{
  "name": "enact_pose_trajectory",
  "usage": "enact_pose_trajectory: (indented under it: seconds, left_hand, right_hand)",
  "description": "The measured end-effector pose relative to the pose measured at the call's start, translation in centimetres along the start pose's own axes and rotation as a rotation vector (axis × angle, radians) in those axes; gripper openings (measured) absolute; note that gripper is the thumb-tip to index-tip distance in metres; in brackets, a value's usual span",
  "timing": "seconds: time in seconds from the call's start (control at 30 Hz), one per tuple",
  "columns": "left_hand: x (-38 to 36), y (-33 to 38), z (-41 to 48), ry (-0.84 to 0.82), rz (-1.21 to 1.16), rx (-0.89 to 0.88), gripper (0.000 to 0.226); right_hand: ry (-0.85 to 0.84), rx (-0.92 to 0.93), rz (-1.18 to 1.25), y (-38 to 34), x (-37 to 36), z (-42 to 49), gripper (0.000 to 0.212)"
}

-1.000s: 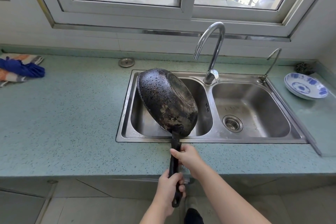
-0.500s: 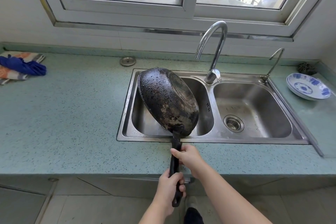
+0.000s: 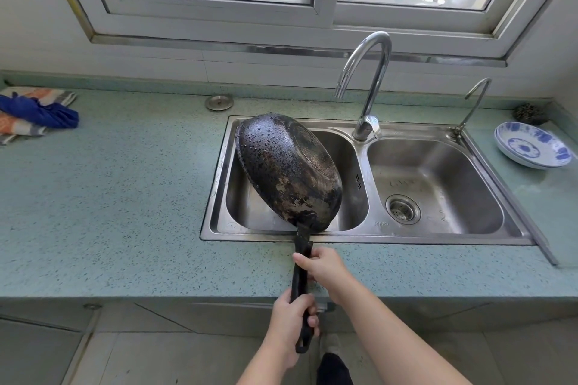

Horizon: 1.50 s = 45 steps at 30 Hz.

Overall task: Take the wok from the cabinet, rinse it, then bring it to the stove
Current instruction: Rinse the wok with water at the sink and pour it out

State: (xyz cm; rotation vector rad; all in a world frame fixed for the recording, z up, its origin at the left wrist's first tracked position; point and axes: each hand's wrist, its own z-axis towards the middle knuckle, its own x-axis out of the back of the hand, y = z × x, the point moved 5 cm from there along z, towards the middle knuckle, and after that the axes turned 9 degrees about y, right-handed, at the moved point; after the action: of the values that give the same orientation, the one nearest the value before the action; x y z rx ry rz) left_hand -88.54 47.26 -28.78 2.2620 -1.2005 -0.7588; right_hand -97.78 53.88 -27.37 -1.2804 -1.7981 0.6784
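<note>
Cloths first: a blue cloth (image 3: 47,112) lies on a striped towel (image 3: 22,128) at the far left of your green speckled counter (image 3: 109,197), and a round metal sink plug (image 3: 219,102) sits near the backsplash just left of the sink. Your wok (image 3: 289,170) is tipped on edge over the left basin (image 3: 350,197) of the double sink, blackened underside facing you and beaded with water drops, handle (image 3: 301,275) pointing down toward you across the sink's front rim. Left hand (image 3: 289,327) is wrapped tight round the lower end of the handle, below the counter edge; right hand (image 3: 325,269) is closed round the handle higher up, over the counter front, close to the pan body. Tall curved faucet (image 3: 366,84) stands behind the divider with its spout over the left basin; no water visible from it. Right basin (image 3: 438,184) shows its drain strainer (image 3: 403,209). Small second tap (image 3: 472,106) stands at the sink's back right corner. Blue-and-white stacked plates (image 3: 531,145) sit on the counter at far right, a dark scouring pad (image 3: 530,113) just behind them.
</note>
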Motion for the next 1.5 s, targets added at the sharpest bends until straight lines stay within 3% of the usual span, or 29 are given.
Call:
enact_pose_trajectory:
  seconds: [0.97,1.23,1.33,1.5]
  left_hand:
    - [-0.4,0.4,-0.8,0.019,0.015,0.008,0.015]
    - [-2.8,1.3,-1.3,0.029,0.144,-0.105,0.015]
    - [-4.2,1.7,-1.7,0.002,0.143,-0.140,0.013]
    - [-6.1,2.4,-2.6,0.010,0.146,-0.208,0.016]
  right_hand:
    - [0.023,-0.028,0.039,-0.1,0.1,-0.6,0.018]
    - [0.094,-0.002,-0.004,-0.8,1.6,-1.0,0.017]
    - [0.018,-0.050,0.139,-1.7,2.8,-1.5,0.005]
    - [-0.031,-0.085,0.174,-2.6,4.8,-1.7,0.015]
